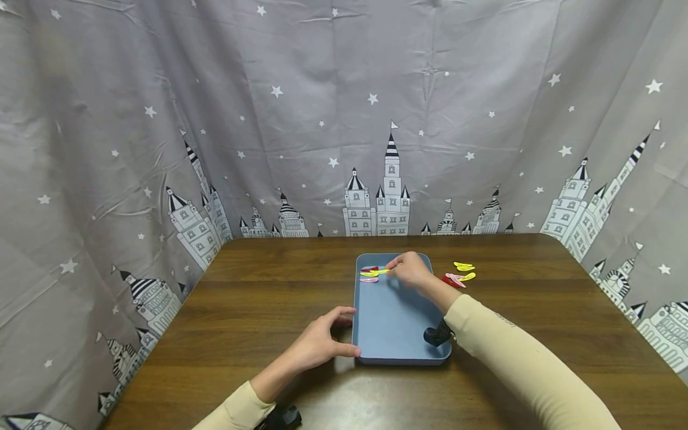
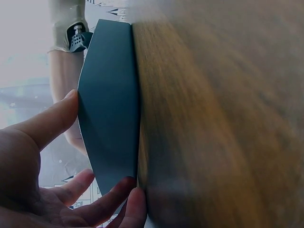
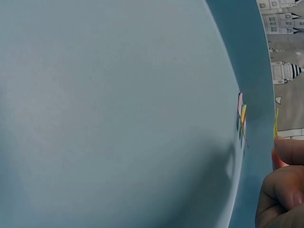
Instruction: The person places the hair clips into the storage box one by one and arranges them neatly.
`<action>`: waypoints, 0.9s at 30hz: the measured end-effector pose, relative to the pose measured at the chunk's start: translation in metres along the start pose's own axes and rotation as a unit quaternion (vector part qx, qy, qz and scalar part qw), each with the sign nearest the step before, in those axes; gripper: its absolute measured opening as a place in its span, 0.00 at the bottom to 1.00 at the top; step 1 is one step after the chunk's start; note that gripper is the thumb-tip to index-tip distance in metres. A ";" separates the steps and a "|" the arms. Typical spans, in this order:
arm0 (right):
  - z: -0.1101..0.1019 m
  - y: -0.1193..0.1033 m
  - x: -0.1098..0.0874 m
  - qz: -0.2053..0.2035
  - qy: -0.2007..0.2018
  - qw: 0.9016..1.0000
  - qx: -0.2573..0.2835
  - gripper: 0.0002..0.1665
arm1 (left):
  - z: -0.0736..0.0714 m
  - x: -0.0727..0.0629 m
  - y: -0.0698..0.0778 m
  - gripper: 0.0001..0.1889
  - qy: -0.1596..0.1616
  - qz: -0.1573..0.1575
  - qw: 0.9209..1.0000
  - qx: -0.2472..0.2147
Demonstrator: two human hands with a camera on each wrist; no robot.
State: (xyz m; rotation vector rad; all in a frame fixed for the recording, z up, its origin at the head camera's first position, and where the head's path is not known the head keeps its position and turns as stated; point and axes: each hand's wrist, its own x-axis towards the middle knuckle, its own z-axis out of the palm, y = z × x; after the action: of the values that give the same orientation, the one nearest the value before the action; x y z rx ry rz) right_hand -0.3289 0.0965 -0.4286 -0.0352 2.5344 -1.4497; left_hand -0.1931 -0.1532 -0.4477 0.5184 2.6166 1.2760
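My right hand pinches a yellow snap hair clip between thumb and forefinger, over the far part of a shallow blue-grey tray. In the right wrist view the held clip points up from the fingertips. Several clips lie together at the tray's far left, among them a pink hair clip and a yellow hair clip. The left hand rests against the tray's left side, thumb at the rim and fingers spread along the outer wall.
On the wooden table, right of the tray, lies a small pile of red, pink and yellow clips, with more yellow clips just behind. A grey curtain printed with castles and stars hangs behind the table.
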 end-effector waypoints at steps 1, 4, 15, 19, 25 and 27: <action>0.001 0.001 0.000 0.001 0.000 1.000 0.001 0.10 | 0.000 0.000 0.000 0.42 0.000 -0.001 1.000 0.000; 0.005 0.003 0.001 -0.002 0.005 1.000 -0.002 0.09 | 0.000 0.000 0.000 0.42 0.000 -0.002 1.000 0.000; 0.017 0.010 0.001 0.007 -0.005 1.000 -0.004 0.08 | 0.000 0.001 0.000 0.42 -0.002 -0.001 1.000 -0.002; 0.020 0.013 0.000 0.005 -0.009 1.000 -0.003 0.07 | 0.000 0.000 0.001 0.42 -0.002 -0.001 1.000 -0.002; 0.024 0.016 -0.001 0.001 -0.022 1.000 0.002 0.08 | 0.000 0.000 0.002 0.42 -0.003 -0.006 1.000 -0.001; 0.025 0.016 -0.001 0.001 -0.023 1.000 0.004 0.07 | -0.001 0.000 0.002 0.42 -0.002 -0.006 1.000 0.000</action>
State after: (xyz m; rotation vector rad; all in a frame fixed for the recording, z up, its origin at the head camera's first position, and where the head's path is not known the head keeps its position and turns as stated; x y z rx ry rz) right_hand -0.3219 0.0838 -0.4545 -0.0624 2.4909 -1.4426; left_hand -0.1926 -0.1525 -0.4458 0.5036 2.6121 1.2694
